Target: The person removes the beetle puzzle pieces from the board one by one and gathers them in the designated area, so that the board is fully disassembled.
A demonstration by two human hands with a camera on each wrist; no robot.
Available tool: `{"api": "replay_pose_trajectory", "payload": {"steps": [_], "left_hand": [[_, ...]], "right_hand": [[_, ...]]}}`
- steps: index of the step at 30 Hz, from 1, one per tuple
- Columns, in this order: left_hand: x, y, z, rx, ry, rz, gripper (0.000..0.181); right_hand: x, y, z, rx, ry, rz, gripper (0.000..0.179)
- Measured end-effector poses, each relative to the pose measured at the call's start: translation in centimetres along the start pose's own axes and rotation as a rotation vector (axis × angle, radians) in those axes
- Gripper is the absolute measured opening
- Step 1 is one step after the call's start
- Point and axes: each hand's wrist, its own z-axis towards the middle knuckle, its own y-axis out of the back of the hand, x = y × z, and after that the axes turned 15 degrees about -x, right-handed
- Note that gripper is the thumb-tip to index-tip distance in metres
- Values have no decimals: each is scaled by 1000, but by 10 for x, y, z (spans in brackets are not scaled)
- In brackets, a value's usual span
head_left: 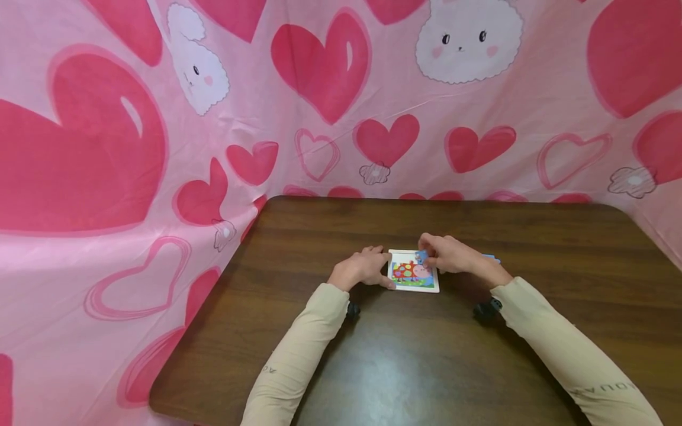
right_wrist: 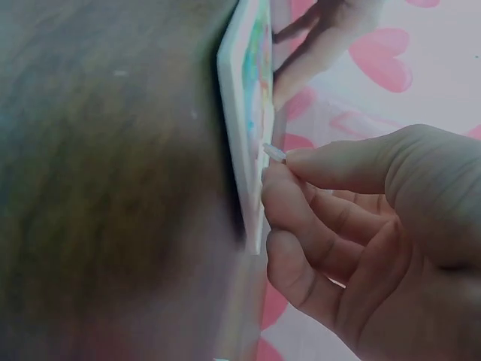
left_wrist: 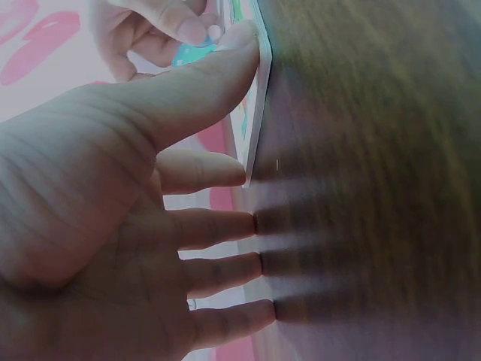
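Right fingers (right_wrist: 342,164) pinch puzzle piece (right_wrist: 274,153) | spotted red figure (head_left: 406,272): head view only

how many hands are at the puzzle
2: the left hand at the left edge of the puzzle board, the right hand pinching a blue piece near its far-right corner.

White-rimmed flat rect. tray (head_left: 418,290). Multicol. printed puzzle picture (head_left: 405,273) inside it: red body w/ yellow, green & other spots, pink head, blue bkgd at R, green strip along btm. Small flat blue puzzle piece (head_left: 421,255), pale marks on it, edge whitish in R wrist view. Dk brown wood-grain tabletop (head_left: 383,361), pale glare in mid. Lt pink fabric backdrop (head_left: 250,106): solid deep-pink/red hearts (head_left: 322,65), thin pink outline hearts (head_left: 574,155), white bunny heads (head_left: 469,65) w/ blk eyes, pink cheeks. Long cream fabric sleeves (head_left: 565,337), dk lettering.
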Motion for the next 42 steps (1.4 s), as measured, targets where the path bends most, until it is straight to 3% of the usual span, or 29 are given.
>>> {"api": "replay_pose_trajectory", "payload": {"steps": [29, 42], "left_hand": [[0, -1, 0, -5, -8, 19, 81], [1, -2, 1, -7, -21, 26, 81]], "right_hand": [[-39, 56, -44, -19, -144, 34, 32], [-58, 71, -62, -32, -206, 30, 37]]}}
